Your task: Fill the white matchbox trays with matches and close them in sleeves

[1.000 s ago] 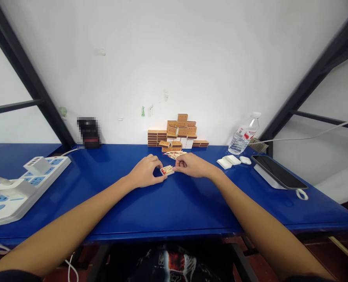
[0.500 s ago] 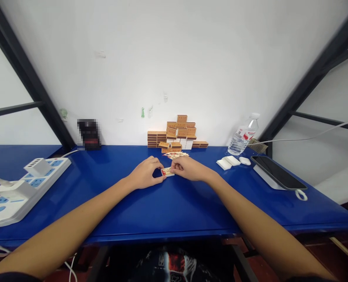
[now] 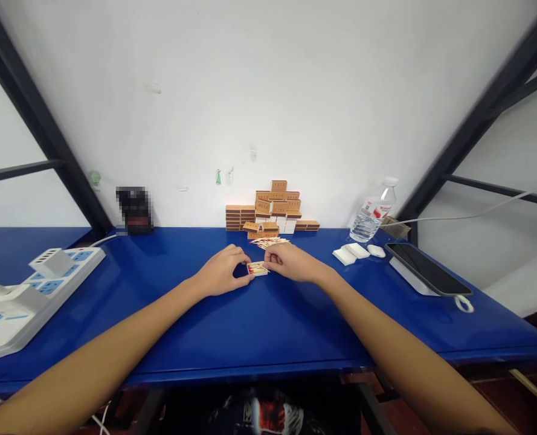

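Observation:
A small white matchbox tray [image 3: 258, 272] with red-headed matches [image 3: 255, 266] in it lies on the blue table. My left hand [image 3: 225, 270] grips the tray's left end between thumb and fingers. At the tray's right end is my right hand [image 3: 289, 261], its fingers curled together; whatever they pinch is hidden. Just behind it lies a loose heap of matches [image 3: 268, 242], partly covered by that hand. Farther back, orange matchboxes [image 3: 278, 206] are stacked against the wall, with a few white trays [image 3: 287, 226] among them.
On the left is a white power strip [image 3: 64, 296] with plugs and cables. A dark pixelated object [image 3: 135, 211] stands by the wall. To the right are a water bottle [image 3: 373, 211], white trays [image 3: 350, 253], a white earbud case [image 3: 376, 251] and a phone [image 3: 429, 269] propped on something white.
My right fingers have drawn slightly up and away from the tray, so more of the matches inside it show. My left hand stays at the tray's left end. The view has shifted slightly.

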Motion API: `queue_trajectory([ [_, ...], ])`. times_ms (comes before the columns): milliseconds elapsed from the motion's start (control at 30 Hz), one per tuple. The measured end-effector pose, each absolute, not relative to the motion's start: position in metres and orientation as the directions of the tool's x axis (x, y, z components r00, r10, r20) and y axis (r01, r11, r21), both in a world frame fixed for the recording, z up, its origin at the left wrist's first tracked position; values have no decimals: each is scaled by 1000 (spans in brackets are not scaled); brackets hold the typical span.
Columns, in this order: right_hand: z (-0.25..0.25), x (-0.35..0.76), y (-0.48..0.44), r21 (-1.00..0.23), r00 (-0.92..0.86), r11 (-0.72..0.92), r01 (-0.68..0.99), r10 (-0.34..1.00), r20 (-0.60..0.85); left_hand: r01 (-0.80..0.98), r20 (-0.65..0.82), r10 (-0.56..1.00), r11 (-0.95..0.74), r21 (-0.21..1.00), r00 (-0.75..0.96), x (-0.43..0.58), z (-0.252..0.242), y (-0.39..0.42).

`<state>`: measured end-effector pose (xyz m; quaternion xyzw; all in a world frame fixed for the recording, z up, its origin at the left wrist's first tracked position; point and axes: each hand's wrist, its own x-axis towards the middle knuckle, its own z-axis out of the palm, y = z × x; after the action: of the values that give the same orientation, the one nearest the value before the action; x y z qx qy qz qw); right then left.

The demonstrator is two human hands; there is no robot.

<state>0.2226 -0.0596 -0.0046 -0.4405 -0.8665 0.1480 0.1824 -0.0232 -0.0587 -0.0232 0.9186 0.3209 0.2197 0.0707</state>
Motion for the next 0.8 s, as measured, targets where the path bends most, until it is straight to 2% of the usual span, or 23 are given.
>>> queue_trajectory([
  [267,-1,224,-63,-536,-577,533,655,810,101,565,365,634,-774,287,682,-25,-25,-59],
  [567,1,219,-68,-541,-607,539,645,792,66,555,372,624,-782,285,687,-25,-25,-59],
  [700,5,215,-70,-549,-615,583,599,774,150,552,369,617,-787,276,695,-24,-25,-59],
  [800,1,210,-70,-509,-608,632,585,757,240,546,372,605,-796,262,704,-24,-25,-59],
])
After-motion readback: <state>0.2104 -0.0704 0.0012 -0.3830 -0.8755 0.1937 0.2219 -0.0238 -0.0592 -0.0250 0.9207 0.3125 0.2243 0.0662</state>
